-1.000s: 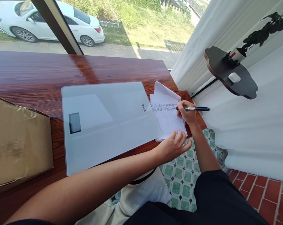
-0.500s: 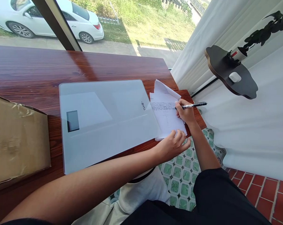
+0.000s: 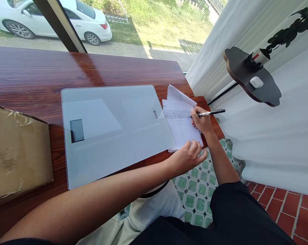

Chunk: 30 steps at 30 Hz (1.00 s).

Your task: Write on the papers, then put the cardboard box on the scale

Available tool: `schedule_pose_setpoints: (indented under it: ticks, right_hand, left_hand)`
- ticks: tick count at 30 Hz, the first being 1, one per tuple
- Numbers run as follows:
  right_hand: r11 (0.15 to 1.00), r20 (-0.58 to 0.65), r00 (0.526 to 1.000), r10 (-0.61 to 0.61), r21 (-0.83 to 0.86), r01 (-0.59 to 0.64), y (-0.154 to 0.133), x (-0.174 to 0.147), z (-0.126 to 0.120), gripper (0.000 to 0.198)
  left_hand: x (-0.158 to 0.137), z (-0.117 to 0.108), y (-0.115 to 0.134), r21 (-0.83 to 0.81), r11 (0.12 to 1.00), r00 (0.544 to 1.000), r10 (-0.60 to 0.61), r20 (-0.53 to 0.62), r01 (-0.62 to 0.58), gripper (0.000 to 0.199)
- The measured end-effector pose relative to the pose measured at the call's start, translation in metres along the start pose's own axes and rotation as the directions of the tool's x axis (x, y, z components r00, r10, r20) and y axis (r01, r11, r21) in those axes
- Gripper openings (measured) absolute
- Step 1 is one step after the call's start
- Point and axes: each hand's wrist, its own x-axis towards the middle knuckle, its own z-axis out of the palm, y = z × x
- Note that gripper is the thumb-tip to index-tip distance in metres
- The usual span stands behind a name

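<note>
My right hand (image 3: 201, 119) pinches a black-and-clear pen (image 3: 211, 113), its tip against the sheets of paper (image 3: 185, 131). Rows of small dark writing cover the upper part of the top sheet, and one upper corner curls up. At the near edge of the paper lies my left hand (image 3: 188, 157), fingers loosely bent and thumb apart, with nothing held in it. Beside the sheets, a pale glass board (image 3: 113, 132) with a small dark window and the lettering near its right end lies flat, overlapping the paper's left side.
A cardboard box (image 3: 18, 153) stands at the left on the dark red wooden table (image 3: 133, 73). On the right, a small black shelf (image 3: 245, 76) bears a potted plant (image 3: 261, 58) and a white case (image 3: 256, 82), before white curtains (image 3: 278, 143). A window faces a parked car.
The view has shifted slightly, moving the scene a little up and left. The pen is tilted very slightly differently; both hands stay at the paper.
</note>
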Motion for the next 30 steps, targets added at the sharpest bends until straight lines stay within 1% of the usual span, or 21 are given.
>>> schedule_pose_setpoints:
  ticks: [6,11,17,21,30]
  right_hand:
    - [1.000,0.002,1.000,0.015,0.009,-0.015,-0.0012,-0.0008,-0.0002,0.034]
    - [1.000,-0.064,0.998,0.010,0.015,-0.009,-0.0018,-0.0012,-0.0006,0.034]
    - [1.000,-0.036,0.999,0.002,-0.010,-0.002,-0.0026,-0.0005,-0.0005,0.032]
    - [1.000,-0.017,1.000,-0.009,-0.008,0.009,-0.0039,-0.0011,-0.0009,0.031]
    - [1.000,-0.047,0.999,0.019,-0.017,-0.020,-0.0016,-0.0011,-0.0006,0.033]
  left_hand:
    - [-0.0003,0.0000,-0.0003,0.002,1.000,1.000,0.000,-0.009,0.000,0.044]
    - [0.0000,-0.0008,-0.0009,0.001,1.000,1.000,0.003,-0.001,-0.003,0.044]
    - [0.0011,-0.0012,-0.0003,-0.012,1.000,1.000,-0.002,0.012,0.002,0.045]
    - [0.0011,0.0000,0.0003,-0.007,1.000,1.000,-0.010,-0.005,0.010,0.043]
    - [0.0011,0.0014,0.0011,-0.006,1.000,1.000,-0.015,-0.026,0.015,0.043]
